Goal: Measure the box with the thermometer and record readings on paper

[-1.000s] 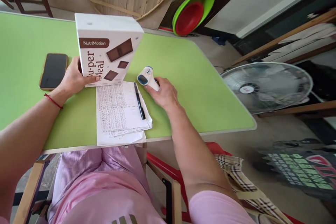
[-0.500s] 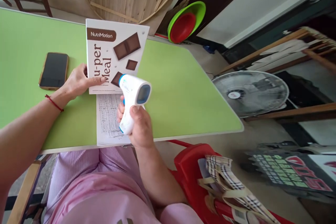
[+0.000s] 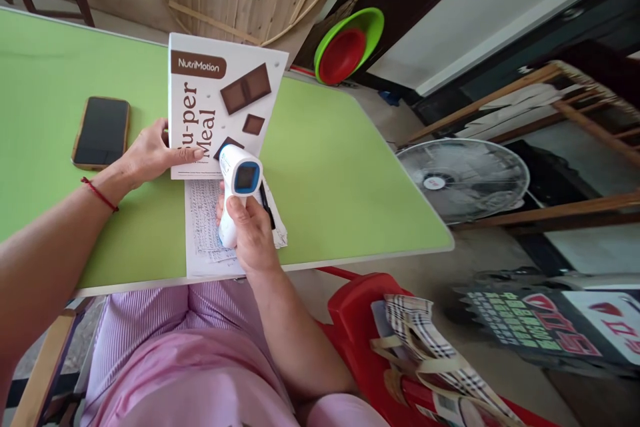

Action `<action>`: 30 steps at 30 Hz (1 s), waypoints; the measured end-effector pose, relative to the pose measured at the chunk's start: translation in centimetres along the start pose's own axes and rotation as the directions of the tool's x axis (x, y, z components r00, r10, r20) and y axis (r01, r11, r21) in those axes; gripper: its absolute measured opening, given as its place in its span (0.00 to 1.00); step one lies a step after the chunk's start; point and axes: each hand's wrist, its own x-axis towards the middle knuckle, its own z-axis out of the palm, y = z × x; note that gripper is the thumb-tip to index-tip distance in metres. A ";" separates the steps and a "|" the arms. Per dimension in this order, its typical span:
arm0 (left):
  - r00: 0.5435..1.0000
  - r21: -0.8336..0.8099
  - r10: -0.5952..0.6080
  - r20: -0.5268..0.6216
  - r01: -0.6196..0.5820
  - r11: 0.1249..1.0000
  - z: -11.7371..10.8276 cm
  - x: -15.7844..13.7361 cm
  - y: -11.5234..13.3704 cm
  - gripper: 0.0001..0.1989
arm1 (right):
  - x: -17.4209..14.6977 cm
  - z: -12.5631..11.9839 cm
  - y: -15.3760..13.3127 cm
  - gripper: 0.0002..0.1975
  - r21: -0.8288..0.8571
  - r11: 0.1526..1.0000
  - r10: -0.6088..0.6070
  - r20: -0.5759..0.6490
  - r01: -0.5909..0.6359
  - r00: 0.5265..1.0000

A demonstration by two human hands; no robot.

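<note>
My left hand [image 3: 153, 153] grips the lower left edge of a white box [image 3: 200, 100] printed with chocolate pieces, its thumb across the front and its fingers behind. The box is held upright, tilted toward me. My right hand [image 3: 255, 233] is wrapped round the handle of a white and blue infrared thermometer [image 3: 229, 210]. Its dark screen faces me, and its front end points at the lower part of the box; whether the two touch I cannot tell. Beneath them lie handwritten papers [image 3: 200, 220], and a black pen [image 3: 267, 203] shows to the right of the thermometer.
A phone [image 3: 101, 131] lies on the green table [image 3: 340, 167] to the left. Beyond the table's right end stands a fan [image 3: 470, 177]. A red chair [image 3: 350, 313] with a checked bag [image 3: 413, 320] is at the front right. Green and red basins [image 3: 343, 57] lean at the back.
My right hand has moved left and turned the thermometer, so its screen faces me more squarely and the pen shows. The box has shifted slightly right in view.
</note>
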 end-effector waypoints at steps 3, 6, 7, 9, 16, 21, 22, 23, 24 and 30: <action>1.000 -0.027 -0.013 0.017 0.013 1.000 -0.1 0.0 -0.1 0.35 | 0.0 -0.1 0.2 0.24 -0.022 1.000 -0.014 -0.012 0.014 1.000; 0.999 -0.043 -0.005 0.050 0.007 0.999 -0.1 0.0 0.0 0.33 | -0.1 -0.1 0.3 0.25 -0.017 1.000 -0.017 0.000 0.017 1.000; 0.998 -0.046 0.003 0.056 0.000 0.999 -0.1 0.0 0.0 0.32 | -0.1 0.0 0.3 0.25 -0.018 1.000 -0.015 0.003 0.015 1.000; 0.998 -0.046 0.010 0.063 -0.007 0.999 -0.1 0.0 0.1 0.33 | 0.0 0.1 0.1 0.26 -0.022 1.000 -0.014 0.001 0.014 1.000; 0.999 0.020 -0.024 0.022 0.024 1.000 -0.4 0.0 -0.2 0.35 | 0.1 0.2 -0.1 0.26 0.009 1.000 0.005 0.025 -0.005 1.000; 0.998 0.242 -0.032 -0.050 0.043 0.969 -1.3 0.1 -0.6 0.39 | 0.2 0.1 -0.3 0.27 0.027 1.000 0.014 0.017 -0.014 1.000; 0.997 0.300 -0.029 -0.066 0.047 0.953 -1.6 0.1 -0.7 0.39 | 0.3 0.2 -0.3 0.27 0.023 1.000 0.008 0.003 -0.008 1.000; 0.996 0.351 -0.023 -0.081 0.050 0.935 -1.8 0.1 -0.8 0.40 | 0.3 0.2 -0.3 0.27 0.018 1.000 0.002 -0.009 -0.002 1.000; 0.996 0.385 -0.018 -0.090 0.051 0.921 -2.0 0.2 -0.9 0.40 | 0.3 0.4 -0.2 0.27 0.013 1.000 -0.001 -0.017 0.001 1.000; 0.999 0.150 0.016 -0.032 -0.011 0.989 -1.7 -0.2 -1.3 0.39 | -0.8 -0.3 -1.9 0.27 -0.039 0.999 -0.022 0.022 0.023 1.000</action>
